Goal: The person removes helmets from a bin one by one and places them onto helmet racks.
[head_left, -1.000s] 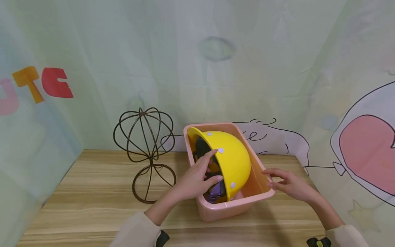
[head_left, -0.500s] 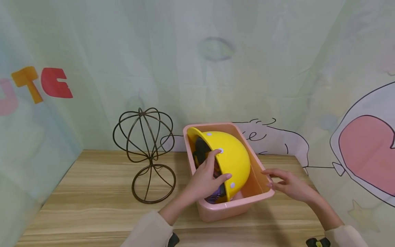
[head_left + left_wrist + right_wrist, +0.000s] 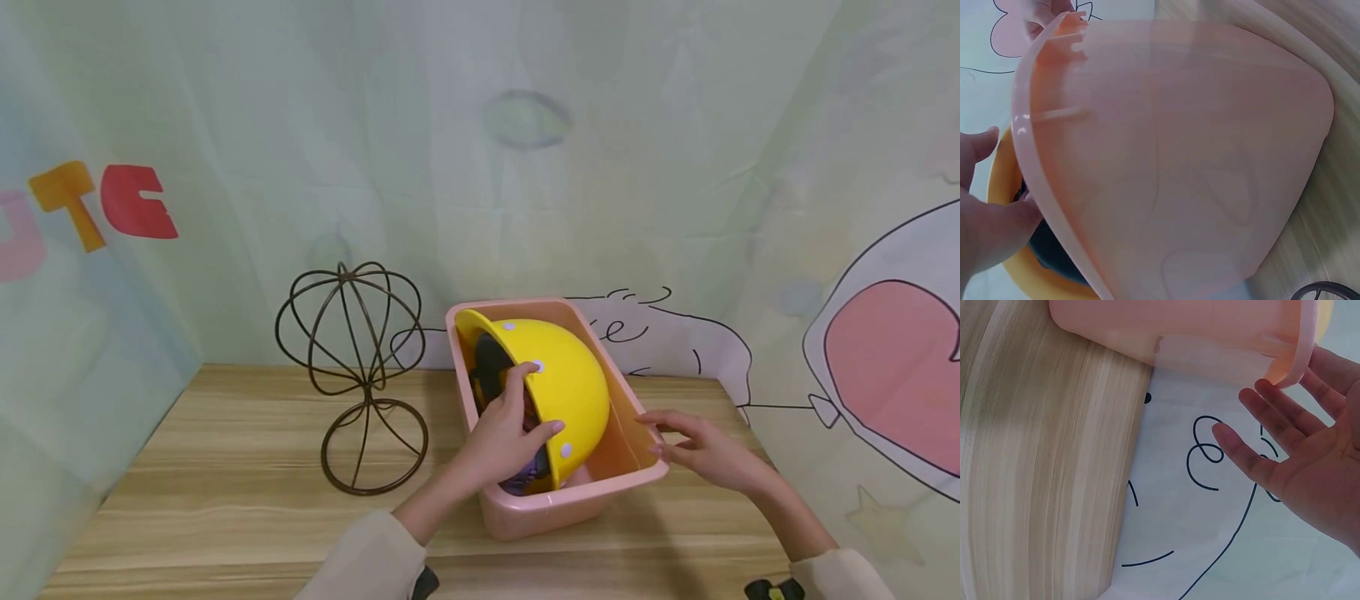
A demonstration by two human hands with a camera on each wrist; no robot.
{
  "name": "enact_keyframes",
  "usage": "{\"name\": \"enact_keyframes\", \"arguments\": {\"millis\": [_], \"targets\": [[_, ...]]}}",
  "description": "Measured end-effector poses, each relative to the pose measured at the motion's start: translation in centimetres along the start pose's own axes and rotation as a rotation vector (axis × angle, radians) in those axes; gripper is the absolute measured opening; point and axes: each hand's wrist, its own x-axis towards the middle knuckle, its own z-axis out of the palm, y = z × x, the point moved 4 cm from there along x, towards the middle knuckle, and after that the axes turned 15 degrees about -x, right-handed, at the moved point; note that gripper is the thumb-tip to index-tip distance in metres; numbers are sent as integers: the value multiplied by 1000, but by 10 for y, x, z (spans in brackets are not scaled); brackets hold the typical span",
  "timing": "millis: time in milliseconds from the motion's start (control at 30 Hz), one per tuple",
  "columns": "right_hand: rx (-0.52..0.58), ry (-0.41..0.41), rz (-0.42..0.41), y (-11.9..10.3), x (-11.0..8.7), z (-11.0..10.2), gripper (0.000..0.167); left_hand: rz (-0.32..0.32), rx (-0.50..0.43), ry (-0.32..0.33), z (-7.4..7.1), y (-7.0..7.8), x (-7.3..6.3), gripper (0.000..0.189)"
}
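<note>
in a pink bin (image 3: 536,521), yellow helmet (image 3: 576,383), domed, pale-studded, tilted

Draped Setting, Room Type Unconfirmed

Printed fabric (image 3: 300,125) bearing cartoon drawings (image 3: 892,358) and coloured letters (image 3: 123,200) encloses a wood-grain table (image 3: 247,450) at the back, left and right. Whether home, studio or workplace cannot be determined.

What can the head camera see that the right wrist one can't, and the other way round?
Only the head view shows the left hand, the wire stand and the red letter.
Only the right wrist view shows the palm of the right hand and the outer right side of the pink box.
Both share that hand and box, the wooden table and the squiggly drawing; the wrist view's yellow sliver is probably the helmet.
</note>
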Motion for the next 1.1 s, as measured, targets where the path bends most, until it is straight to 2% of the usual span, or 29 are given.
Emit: {"name": "enact_keyframes", "arguments": {"millis": [167,300,500,633,900,1100], "targets": [[-7,4,12,2,0,1,40,20,-34,23,1,0,0,66],[-6,-4,4,0,0,0,40,27,-71,60,1,2,-1,71],[2,-10,0,-1,-1,0,40,-14,-152,156,0,1,-1,86],[-4,-8,-2,-1,-1,0,40,-38,-201,203,-1,0,-2,88],[-19,-2,19,0,0,0,40,-9,-194,217,-4,1,0,80],[-21,-3,21,0,0,0,40,-23,-218,231,-7,1,1,77]]}}
